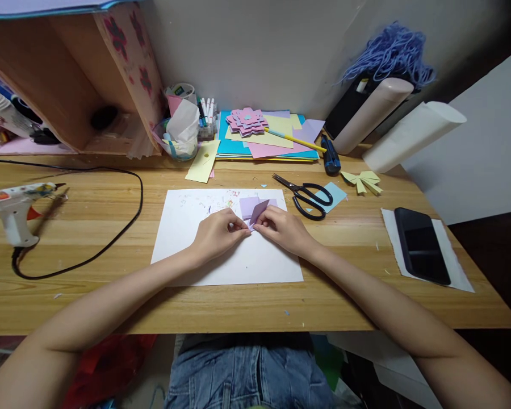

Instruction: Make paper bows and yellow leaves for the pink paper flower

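A small folded piece of purple paper is pinched between the fingertips of both hands, with one flap standing up. My left hand grips its lower left edge with thumb and forefinger. From the other side, my right hand closes on its lower right part, hiding some of the folds. Just behind lies another piece of purple paper, flat on a white sheet marked with coloured specks. Black-handled scissors rest beyond my right hand, partly over light blue paper.
A glue gun with a looping black cord occupies the left. Coloured papers, a layered paper flower, a utility knife and a yellow paper bow sit at the back. A phone lies right.
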Available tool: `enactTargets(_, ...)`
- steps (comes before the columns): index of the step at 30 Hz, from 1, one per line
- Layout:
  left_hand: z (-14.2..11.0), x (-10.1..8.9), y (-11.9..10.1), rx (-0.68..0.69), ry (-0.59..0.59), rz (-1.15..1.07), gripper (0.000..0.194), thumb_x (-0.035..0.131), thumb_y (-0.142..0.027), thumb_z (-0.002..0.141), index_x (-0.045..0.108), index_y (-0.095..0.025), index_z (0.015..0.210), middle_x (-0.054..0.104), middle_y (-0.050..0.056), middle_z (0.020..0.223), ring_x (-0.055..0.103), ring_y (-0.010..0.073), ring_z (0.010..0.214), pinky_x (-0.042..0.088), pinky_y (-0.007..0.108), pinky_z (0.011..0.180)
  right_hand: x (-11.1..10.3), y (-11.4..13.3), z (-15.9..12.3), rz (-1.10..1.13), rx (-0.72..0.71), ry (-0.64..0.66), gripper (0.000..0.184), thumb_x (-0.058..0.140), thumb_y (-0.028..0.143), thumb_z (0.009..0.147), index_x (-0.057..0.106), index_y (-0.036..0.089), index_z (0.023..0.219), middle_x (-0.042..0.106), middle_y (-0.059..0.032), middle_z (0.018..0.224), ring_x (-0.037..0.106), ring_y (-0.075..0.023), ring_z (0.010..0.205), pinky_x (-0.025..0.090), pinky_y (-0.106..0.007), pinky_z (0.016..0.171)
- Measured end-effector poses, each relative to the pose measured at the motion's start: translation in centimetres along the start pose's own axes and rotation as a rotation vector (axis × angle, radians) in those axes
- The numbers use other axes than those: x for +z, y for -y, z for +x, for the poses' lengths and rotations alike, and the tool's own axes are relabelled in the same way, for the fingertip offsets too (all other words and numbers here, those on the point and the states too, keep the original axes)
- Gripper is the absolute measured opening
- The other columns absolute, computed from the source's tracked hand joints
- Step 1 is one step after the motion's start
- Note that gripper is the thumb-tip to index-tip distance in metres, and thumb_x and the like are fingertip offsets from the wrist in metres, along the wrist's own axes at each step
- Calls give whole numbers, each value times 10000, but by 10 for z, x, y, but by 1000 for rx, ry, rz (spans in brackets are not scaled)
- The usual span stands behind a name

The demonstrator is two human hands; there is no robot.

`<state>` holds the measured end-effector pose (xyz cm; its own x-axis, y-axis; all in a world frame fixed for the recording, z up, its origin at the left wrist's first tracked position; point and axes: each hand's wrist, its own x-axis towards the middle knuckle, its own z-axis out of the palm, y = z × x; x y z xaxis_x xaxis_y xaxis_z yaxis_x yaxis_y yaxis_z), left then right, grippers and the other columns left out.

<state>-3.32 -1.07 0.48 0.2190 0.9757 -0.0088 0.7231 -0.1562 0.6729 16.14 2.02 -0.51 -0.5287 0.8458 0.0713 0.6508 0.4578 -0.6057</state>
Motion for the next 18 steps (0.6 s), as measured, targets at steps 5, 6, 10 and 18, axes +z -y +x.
enactTargets(5,-1,5,-4,-40,-43,4,226,613,-436,742,665,-216,727,624,-1,764,536,131,675,368,261,580,0,0,0,8,4,-11,103,582,280,801,587,189,752,592,1,776,531,-113,681,346,-232,591)
enactTargets(6,-1,6,-5,-51,-57,10,233,606,-436,746,656,-211,716,622,-1,759,535,131,672,365,259,574,1,0,0,12,4,-12,103,582,279,799,589,189,751,592,-2,775,529,-114,678,345,-233,591)
enactTargets(10,-3,9,-9,-67,-89,39,216,597,-413,748,641,-205,710,609,-3,750,530,130,660,352,255,555,3,-2,0,17,-4,-15,100,583,275,794,585,185,751,591,-7,779,526,-117,677,345,-232,586)
enactTargets(18,-2,7,-14,-121,-55,58,170,597,-370,734,630,-204,721,626,9,793,555,153,713,368,260,568,2,0,0,19,-8,-21,107,587,280,790,583,184,742,595,-5,783,523,-116,679,348,-231,585)
